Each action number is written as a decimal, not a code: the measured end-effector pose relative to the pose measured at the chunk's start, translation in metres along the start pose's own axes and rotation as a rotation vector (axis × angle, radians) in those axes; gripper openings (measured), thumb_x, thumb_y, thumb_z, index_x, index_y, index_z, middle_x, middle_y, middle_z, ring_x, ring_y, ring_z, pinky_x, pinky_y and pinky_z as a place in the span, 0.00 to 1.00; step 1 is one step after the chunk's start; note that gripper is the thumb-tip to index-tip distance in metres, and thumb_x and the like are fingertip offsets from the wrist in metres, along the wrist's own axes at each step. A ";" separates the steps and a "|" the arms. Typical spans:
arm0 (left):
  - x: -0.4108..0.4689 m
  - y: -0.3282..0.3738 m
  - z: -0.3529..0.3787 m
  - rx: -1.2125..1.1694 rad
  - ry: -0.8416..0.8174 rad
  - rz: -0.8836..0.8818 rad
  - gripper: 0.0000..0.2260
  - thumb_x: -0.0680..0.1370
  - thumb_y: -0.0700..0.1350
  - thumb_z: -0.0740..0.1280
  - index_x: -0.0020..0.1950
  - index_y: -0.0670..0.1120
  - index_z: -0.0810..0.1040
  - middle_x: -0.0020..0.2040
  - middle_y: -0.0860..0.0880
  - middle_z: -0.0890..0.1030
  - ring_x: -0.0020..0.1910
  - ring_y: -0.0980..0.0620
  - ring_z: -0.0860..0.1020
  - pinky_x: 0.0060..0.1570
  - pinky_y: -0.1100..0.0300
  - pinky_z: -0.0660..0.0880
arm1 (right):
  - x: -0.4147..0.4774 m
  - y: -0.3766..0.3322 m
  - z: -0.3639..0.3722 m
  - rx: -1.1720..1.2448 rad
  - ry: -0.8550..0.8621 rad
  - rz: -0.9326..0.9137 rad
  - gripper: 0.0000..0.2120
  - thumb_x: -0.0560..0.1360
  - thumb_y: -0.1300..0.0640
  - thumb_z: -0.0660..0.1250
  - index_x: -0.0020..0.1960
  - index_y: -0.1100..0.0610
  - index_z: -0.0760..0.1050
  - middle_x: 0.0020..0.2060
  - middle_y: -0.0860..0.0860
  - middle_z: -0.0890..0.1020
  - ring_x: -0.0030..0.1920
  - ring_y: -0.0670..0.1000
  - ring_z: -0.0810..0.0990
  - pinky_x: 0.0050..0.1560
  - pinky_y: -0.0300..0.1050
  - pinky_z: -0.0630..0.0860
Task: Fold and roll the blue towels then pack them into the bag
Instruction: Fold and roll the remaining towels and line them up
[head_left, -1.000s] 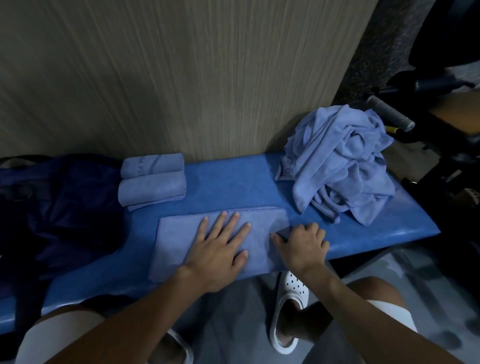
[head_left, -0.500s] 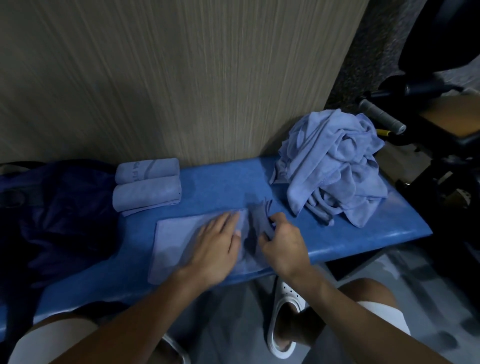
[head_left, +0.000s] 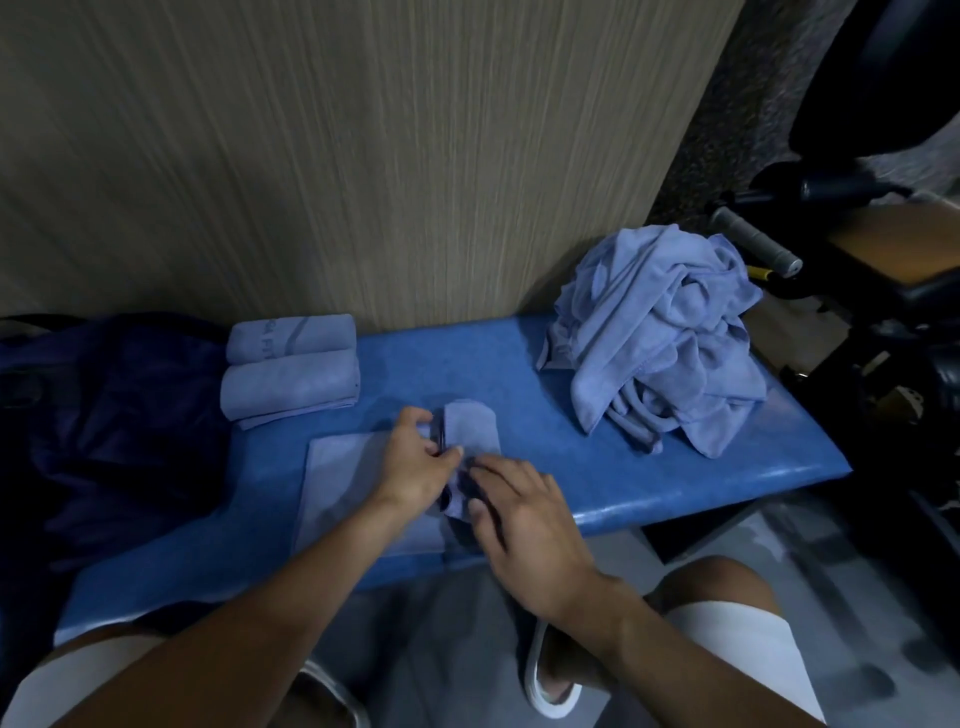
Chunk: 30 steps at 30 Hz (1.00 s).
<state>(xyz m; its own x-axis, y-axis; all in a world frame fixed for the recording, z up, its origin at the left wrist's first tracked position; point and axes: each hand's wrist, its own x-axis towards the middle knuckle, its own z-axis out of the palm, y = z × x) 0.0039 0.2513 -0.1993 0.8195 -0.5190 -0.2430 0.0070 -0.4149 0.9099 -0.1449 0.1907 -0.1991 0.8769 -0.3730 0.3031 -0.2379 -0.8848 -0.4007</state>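
Note:
A folded blue towel (head_left: 343, 483) lies flat on the blue bench (head_left: 597, 467), its right end curled up into a small roll (head_left: 472, 431). My left hand (head_left: 415, 462) grips the far part of that roll with curled fingers. My right hand (head_left: 524, 514) pinches the near part of the roll between thumb and fingers. Two rolled towels (head_left: 291, 374) lie side by side at the back left. A heap of loose blue towels (head_left: 670, 338) sits on the bench's right end. The dark blue bag (head_left: 109, 426) lies on the left.
A wood-grain wall panel (head_left: 363, 156) rises right behind the bench. Black gym equipment with a grey-gripped handle (head_left: 758, 241) stands at the right. My knees and a white slipper (head_left: 550, 680) are below the bench's front edge.
The towel's right end has been lifted and rolled leftward. My left hand went from lying flat on the towel to gripping the roll; my right hand moved left with it.

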 end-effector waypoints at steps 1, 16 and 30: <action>0.000 -0.001 -0.001 0.056 -0.002 0.053 0.19 0.75 0.33 0.69 0.62 0.42 0.66 0.40 0.42 0.78 0.39 0.46 0.77 0.40 0.55 0.74 | -0.003 0.004 0.003 -0.037 -0.024 -0.001 0.19 0.79 0.49 0.55 0.64 0.55 0.75 0.65 0.50 0.75 0.64 0.51 0.72 0.61 0.48 0.70; -0.021 -0.030 -0.023 1.076 -0.148 0.614 0.31 0.79 0.58 0.45 0.75 0.43 0.67 0.74 0.44 0.68 0.75 0.47 0.64 0.73 0.54 0.57 | -0.023 0.027 0.015 -0.311 -0.135 -0.130 0.27 0.77 0.49 0.56 0.75 0.55 0.64 0.76 0.52 0.62 0.76 0.50 0.58 0.73 0.50 0.56; -0.025 -0.020 -0.020 0.866 -0.319 0.631 0.35 0.76 0.56 0.38 0.79 0.38 0.52 0.77 0.50 0.40 0.76 0.55 0.43 0.76 0.57 0.48 | -0.011 0.026 0.011 -0.250 0.020 -0.208 0.18 0.75 0.55 0.61 0.62 0.58 0.77 0.64 0.54 0.76 0.66 0.55 0.73 0.63 0.48 0.71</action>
<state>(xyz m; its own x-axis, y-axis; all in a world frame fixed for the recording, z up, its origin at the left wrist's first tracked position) -0.0056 0.2874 -0.2047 0.3499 -0.9367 -0.0089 -0.8616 -0.3256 0.3894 -0.1560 0.1749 -0.2223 0.9096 -0.1801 0.3745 -0.1518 -0.9829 -0.1039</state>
